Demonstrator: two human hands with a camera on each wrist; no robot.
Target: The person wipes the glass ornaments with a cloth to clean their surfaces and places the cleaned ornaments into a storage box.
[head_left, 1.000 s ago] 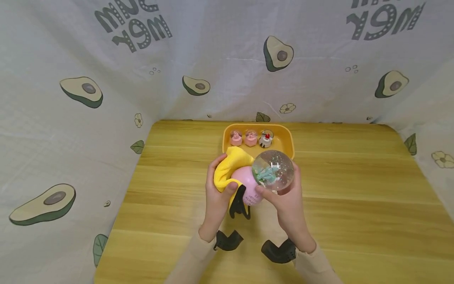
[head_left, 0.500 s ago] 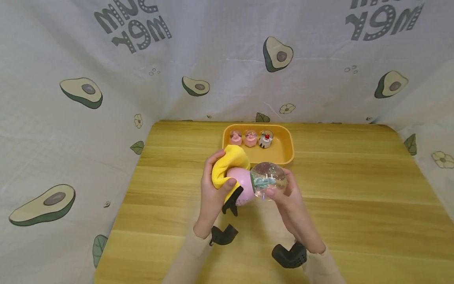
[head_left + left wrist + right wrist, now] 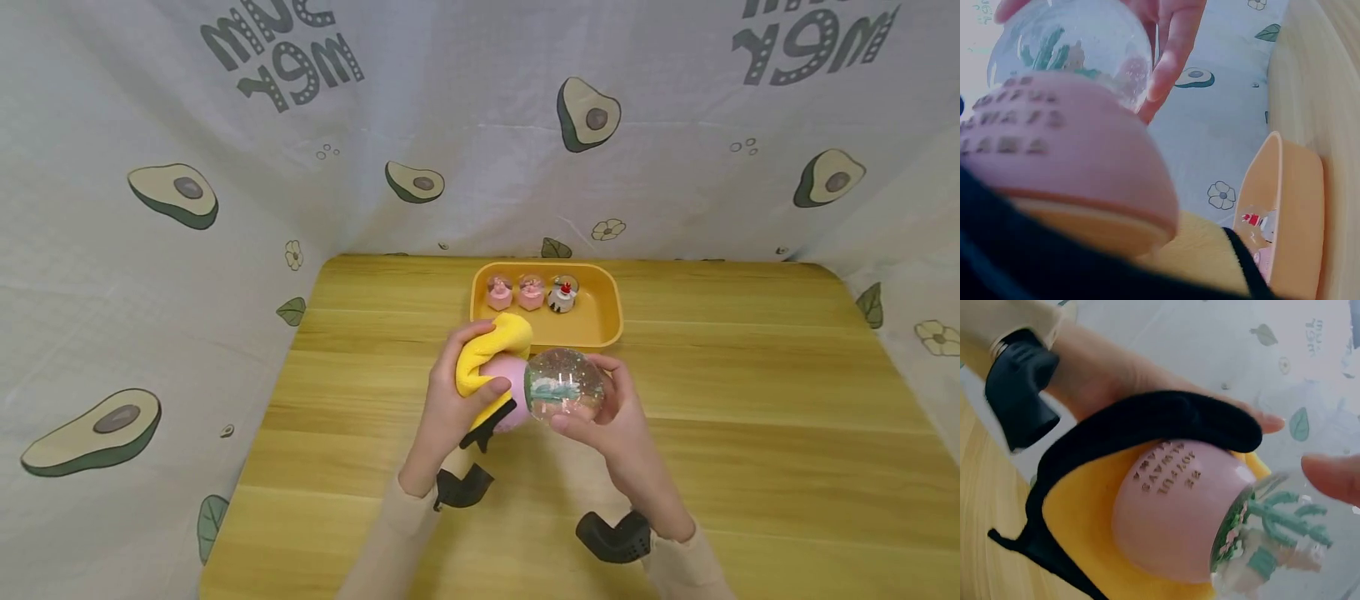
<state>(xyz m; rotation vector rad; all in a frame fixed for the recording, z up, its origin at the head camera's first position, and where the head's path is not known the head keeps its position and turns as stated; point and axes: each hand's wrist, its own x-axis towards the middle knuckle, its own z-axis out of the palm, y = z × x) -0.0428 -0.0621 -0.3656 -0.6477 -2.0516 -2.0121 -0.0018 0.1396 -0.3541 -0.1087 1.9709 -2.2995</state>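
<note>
A snow globe with a clear glitter-filled dome and a pink base is held tipped on its side above the table, dome to the right. Inside the dome stand green cacti and a pale figure; raised lettering marks the base. My left hand grips the base through a yellow cloth with black trim, thumb over the cloth. My right hand holds the dome from the right, thumb at its near side and fingers at the far side, as the left wrist view also shows.
Behind the hands stands a yellow-orange tray. Along its back left sit two small pink snow globes and a white one with a red top. A patterned curtain hangs behind the wooden table.
The dome has swung from facing up toward the head camera to pointing right. My right hand has turned with it and shifted slightly. The left hand keeps its grip through the cloth.
</note>
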